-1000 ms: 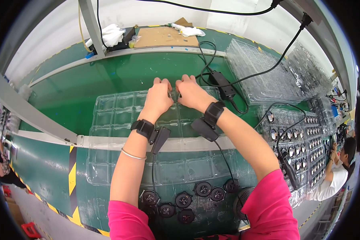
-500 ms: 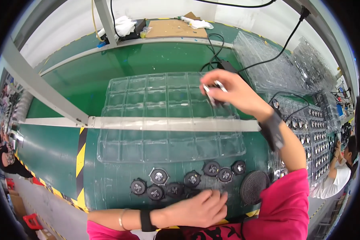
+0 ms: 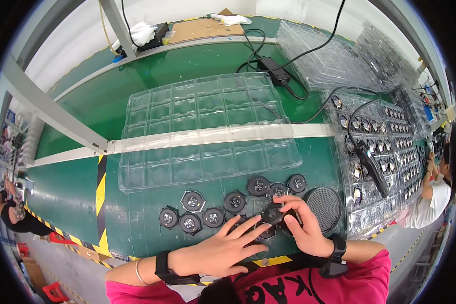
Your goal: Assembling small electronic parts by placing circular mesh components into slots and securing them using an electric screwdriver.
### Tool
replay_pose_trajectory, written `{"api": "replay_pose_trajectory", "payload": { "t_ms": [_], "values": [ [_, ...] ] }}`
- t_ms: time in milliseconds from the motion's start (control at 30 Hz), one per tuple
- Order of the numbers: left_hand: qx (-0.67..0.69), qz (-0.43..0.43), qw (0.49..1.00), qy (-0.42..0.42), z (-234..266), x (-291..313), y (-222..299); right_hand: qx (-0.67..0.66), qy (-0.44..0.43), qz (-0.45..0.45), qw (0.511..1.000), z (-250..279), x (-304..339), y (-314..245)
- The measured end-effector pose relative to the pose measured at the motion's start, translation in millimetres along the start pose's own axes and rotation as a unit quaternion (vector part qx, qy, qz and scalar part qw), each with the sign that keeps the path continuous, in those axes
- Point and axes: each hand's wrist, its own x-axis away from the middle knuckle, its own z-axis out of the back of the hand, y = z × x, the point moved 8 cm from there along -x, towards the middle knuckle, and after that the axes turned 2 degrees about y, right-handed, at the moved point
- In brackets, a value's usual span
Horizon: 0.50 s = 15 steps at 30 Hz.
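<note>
My right hand (image 3: pixel 306 228) is closed, thumb and fingers pinching a round black watch case (image 3: pixel 273 214) above the near edge of the green bench. Beside it my left hand (image 3: pixel 215 251) lies with its fingers spread, fingertips close to that case and gripping nothing. Several similar round black watch cases lie around, among them one with silvery lugs (image 3: pixel 192 201), one at the left end (image 3: pixel 168 217) and one toward the right (image 3: pixel 296 183). A few of them are partly hidden under my fingers.
Beyond the cases lies a clear compartment tray (image 3: pixel 207 169). A round mesh-topped disc (image 3: pixel 323 209) sits right of my right hand. Filled clear trays (image 3: pixel 359 202) stand further right, with a black corded device (image 3: pixel 372 169) on them. A metal post (image 3: pixel 55 109) rises left.
My right hand has come down from over the clear tray to the watch cases and now pinches one. My left hand has spread its fingers. The whole view has shifted slightly.
</note>
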Motion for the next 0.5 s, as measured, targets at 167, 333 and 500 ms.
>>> {"api": "replay_pose_trajectory", "payload": {
  "t_ms": [167,333,500],
  "values": [
    [0.165,-0.012,0.986,-0.028,42,-22,-29,0.162,-0.021,0.086,0.983,0,4,-14],
    [-0.046,0.163,0.96,0.221,129,-60,-143,0.335,-0.014,0.168,0.927,-3,19,-24],
    [-0.222,0.215,0.918,0.249,141,-71,-228,0.449,-0.015,0.167,0.878,-8,28,-25]
  ]
}}
